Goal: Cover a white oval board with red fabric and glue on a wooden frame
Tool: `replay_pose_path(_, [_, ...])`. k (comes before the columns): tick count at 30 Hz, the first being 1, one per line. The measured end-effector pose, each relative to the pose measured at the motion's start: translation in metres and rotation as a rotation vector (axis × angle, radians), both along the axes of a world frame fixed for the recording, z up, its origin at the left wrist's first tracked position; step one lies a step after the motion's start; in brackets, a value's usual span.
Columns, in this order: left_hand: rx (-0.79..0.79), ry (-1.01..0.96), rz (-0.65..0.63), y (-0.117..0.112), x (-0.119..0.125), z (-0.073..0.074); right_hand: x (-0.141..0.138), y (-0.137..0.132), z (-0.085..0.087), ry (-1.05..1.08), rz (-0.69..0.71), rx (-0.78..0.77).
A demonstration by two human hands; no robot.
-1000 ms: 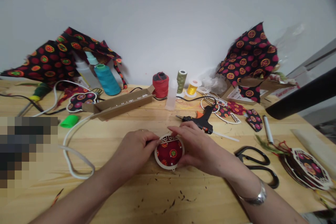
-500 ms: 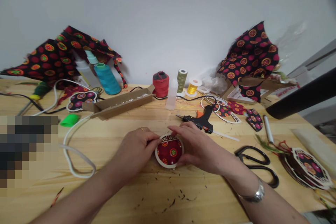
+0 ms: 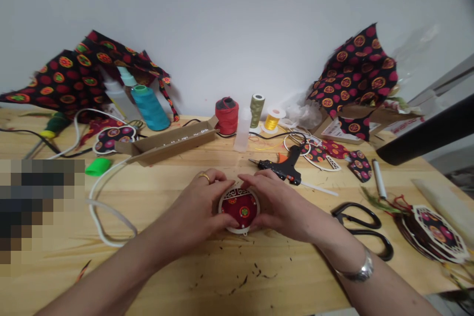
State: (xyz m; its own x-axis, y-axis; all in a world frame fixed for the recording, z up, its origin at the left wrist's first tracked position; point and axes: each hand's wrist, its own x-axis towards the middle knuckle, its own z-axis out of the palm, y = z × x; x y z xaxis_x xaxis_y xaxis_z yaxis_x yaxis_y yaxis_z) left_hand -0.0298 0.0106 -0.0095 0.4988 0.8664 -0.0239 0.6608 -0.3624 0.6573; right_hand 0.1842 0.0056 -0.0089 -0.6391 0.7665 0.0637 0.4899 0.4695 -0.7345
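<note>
Round fretwork-framed ornament (image 3: 240,210), red patterned fabric inside a white cut rim, lies flat toward the middle of the pale wooden table (image 3: 166,276), with no long axis, its fretwork band facing away from the person and a small tab toward them. The ringed left hand (image 3: 196,200) cups its left side and the right hand (image 3: 277,205) its right, equally near, fingers (image 3: 252,182) clamped on the rim. Just beyond sits a black hot glue gun (image 3: 281,170); further right, black-handled scissors (image 3: 357,218).

Rim of the round red fabric ornament (image 3: 244,210) partly hidden under both hands (image 3: 196,205) (image 3: 277,207)
</note>
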Motion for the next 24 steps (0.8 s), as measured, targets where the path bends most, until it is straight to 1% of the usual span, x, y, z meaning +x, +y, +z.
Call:
replay_pose_path(4, [-0.001,0.029,-0.064,0.0,-0.001,-0.003,0.001,0.0,-0.001,-0.013,-0.012,-0.011])
replay_pose_path(8, [0.003,0.046,-0.084,0.001,-0.002,-0.007,0.002,0.001,-0.003,-0.029,-0.007,0.01])
replay_pose_path(12, [0.003,0.042,-0.093,0.0,-0.002,-0.008,0.003,0.002,-0.006,-0.04,-0.001,0.029])
replay_pose_path(19, [0.012,0.035,-0.054,-0.002,-0.003,-0.011,0.004,0.002,-0.006,-0.029,0.001,0.038])
replay_pose_path(24, [0.004,0.049,-0.063,-0.004,-0.001,-0.007,0.003,0.002,-0.006,-0.035,-0.004,0.038])
